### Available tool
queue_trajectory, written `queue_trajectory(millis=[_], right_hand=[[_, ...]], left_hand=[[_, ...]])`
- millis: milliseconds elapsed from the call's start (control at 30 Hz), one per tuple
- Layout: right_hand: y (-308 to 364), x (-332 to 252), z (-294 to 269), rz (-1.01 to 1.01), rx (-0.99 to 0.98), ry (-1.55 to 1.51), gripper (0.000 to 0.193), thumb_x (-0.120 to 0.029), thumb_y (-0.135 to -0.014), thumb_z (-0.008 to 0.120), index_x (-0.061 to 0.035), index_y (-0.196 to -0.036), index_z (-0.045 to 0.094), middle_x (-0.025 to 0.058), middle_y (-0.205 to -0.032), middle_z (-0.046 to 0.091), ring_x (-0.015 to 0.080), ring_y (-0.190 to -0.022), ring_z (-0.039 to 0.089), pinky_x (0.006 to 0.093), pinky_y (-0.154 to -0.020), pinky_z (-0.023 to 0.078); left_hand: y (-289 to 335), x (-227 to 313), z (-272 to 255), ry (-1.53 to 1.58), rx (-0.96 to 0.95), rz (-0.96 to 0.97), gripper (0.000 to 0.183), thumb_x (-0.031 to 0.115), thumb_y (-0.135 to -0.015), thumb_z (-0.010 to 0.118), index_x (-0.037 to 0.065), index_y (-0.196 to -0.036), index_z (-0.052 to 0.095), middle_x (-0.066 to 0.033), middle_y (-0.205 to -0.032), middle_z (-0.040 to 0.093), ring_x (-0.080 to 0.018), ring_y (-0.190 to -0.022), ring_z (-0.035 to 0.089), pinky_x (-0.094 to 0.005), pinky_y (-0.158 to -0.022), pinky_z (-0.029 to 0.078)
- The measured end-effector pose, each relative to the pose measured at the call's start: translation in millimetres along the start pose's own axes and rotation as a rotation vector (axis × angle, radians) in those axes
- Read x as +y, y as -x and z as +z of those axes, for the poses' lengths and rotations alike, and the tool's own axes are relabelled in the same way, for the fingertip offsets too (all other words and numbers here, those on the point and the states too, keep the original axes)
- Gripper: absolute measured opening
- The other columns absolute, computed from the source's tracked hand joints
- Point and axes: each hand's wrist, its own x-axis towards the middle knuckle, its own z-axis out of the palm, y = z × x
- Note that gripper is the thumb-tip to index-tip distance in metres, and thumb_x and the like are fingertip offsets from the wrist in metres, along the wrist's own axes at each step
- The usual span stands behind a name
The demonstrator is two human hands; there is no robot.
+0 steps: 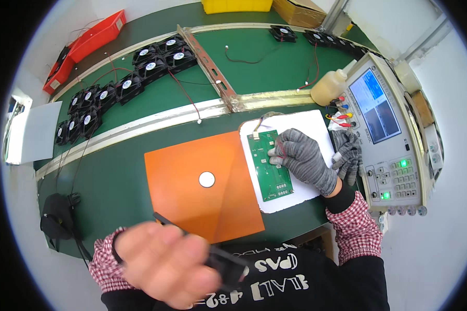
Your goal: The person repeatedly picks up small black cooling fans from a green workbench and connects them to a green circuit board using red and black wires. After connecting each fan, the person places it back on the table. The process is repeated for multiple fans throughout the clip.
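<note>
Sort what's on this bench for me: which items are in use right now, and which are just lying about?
In use:
- green rectangular circuit board, pressed by the grey-gloved right hand
- white foam pad under it
- thin black tool, blurred, in the bare left hand

Lying about:
- orange square mat
- black cooling fans
- spare grey glove
- cream plastic bottle
- red bins

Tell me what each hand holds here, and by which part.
The gloved right hand presses on the green circuit board near its upper right edge. The bare left hand, blurred, grips a thin black tool; the exact hold cannot be told.
</note>
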Motion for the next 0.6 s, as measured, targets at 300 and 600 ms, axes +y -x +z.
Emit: queue_trajectory(millis=[300,600], right_hand=[[3,-10,-6,0.075,0.256,-0.155,0.017,-0.009,-0.082,0.075,-0.0018,-0.096,0.07,0.0076,-0.089,0.064,0.0172,-0.081,0.061,0.0293,-0.074,0.05],[5,-26,-20,-0.202,0.334,0.246,0.043,-0.009,-0.083,0.074,-0.0058,-0.124,0.06,0.0153,-0.116,0.061,0.0256,-0.099,0.065,0.0335,-0.085,0.053]], left_hand=[[26,-165,189,0.032,-0.328,-0.538,0.06,0.008,-0.073,0.078,0.002,-0.126,0.05,-0.0198,-0.122,0.052,-0.039,-0.113,0.051,-0.0446,-0.096,0.045],[34,-142,144,0.076,-0.461,-0.232,0.013,0.011,-0.071,0.07,0.007,-0.075,0.059,-0.0077,-0.087,0.053,-0.0274,-0.083,0.053,-0.0389,-0.071,0.042]])
